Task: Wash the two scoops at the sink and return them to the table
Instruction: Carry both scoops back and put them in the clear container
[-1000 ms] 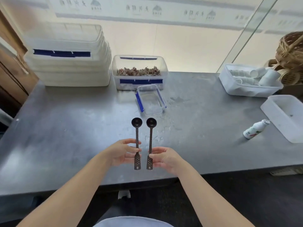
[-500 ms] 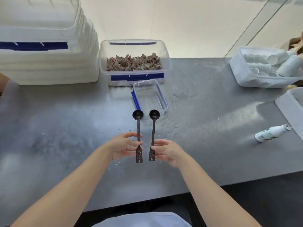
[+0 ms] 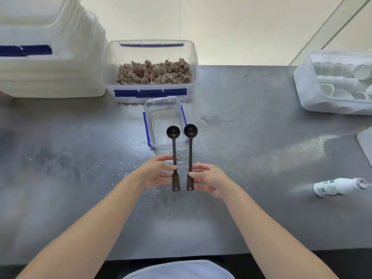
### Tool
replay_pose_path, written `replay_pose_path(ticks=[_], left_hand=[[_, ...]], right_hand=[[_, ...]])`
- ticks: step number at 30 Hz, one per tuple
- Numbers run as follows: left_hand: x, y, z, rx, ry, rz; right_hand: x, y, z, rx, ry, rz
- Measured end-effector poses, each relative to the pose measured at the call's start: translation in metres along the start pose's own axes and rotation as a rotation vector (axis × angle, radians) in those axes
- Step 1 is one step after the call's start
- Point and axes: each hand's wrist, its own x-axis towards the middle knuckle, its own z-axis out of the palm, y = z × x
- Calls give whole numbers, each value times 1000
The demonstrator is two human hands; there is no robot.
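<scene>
Left hand [image 3: 159, 174] is pinching the left scoop [image 3: 174, 158] by its handle and right hand [image 3: 207, 180] is pinching the right scoop [image 3: 190, 154], over the table [image 3: 80, 198] toward its near edge. Risk: fingertip-only pinches are inviting a slip and drop.

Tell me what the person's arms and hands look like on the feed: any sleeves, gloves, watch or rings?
No gloves on the left hand or right hand, and no ring shows. The left forearm and right forearm have no sleeve, watch or band up to the frame edge. Only a pale blue garment shows, at the bottom edge.
</scene>
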Motion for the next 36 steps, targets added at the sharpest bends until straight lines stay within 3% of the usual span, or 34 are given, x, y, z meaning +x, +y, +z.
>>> replay_pose_path(ticks=[15,29,36], left_hand=[[3,10,-21,-57,91,48],[42,83,-4,20,536,149],[64,101,-10,315,633,199]], right_hand=[[24,-20,6,-86,-52,33],[41,-35,13,-103,-48,-28],[47,-51,10,-155,-32,-36]])
